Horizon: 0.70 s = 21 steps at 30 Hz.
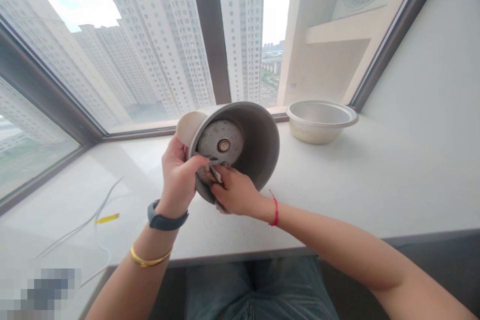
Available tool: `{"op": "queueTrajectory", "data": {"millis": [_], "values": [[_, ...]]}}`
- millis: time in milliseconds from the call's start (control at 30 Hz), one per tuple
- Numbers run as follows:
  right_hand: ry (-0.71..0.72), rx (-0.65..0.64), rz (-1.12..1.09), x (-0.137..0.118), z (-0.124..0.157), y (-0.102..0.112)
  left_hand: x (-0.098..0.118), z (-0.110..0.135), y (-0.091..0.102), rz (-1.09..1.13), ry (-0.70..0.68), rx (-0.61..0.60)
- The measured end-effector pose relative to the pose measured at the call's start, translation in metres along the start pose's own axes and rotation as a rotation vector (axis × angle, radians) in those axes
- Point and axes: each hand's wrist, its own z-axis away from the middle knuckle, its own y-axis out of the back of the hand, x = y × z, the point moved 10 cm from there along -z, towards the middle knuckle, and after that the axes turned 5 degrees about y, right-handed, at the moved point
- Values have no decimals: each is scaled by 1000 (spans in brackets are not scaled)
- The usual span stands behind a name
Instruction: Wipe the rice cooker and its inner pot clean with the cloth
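A rice cooker body (262,145) is tilted toward me above the white sill, so its open mouth shows the round heating plate (232,135) inside. My left hand (178,175) grips the cooker's left rim, thumb over the edge and fingers behind. A crumpled greyish cloth (208,174) is bunched in my right hand (236,191), pressed against the lower left of the cooker's inner wall near the rim. The right fingers are partly hidden by the cloth. Part of the cloth hangs below that hand.
A pale plastic basin (318,132) stands on the white sill (375,185) at the right, by the window. A thin white cable (96,212) with a yellow tag (107,218) lies at the left. Window frames border the back; the sill's front edge is near my legs.
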Motion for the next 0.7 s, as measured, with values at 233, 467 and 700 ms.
{"op": "queueTrajectory", "data": {"millis": [233,467,700], "values": [[238,-137,783,37,11,47,0,0,5,20,17,33],[606,-98,1229,7,-32,92,9,-9,-5,-15,95,-43],[700,66,1130,-11,-28,110,10,-17,-7,1,136,-105]]}}
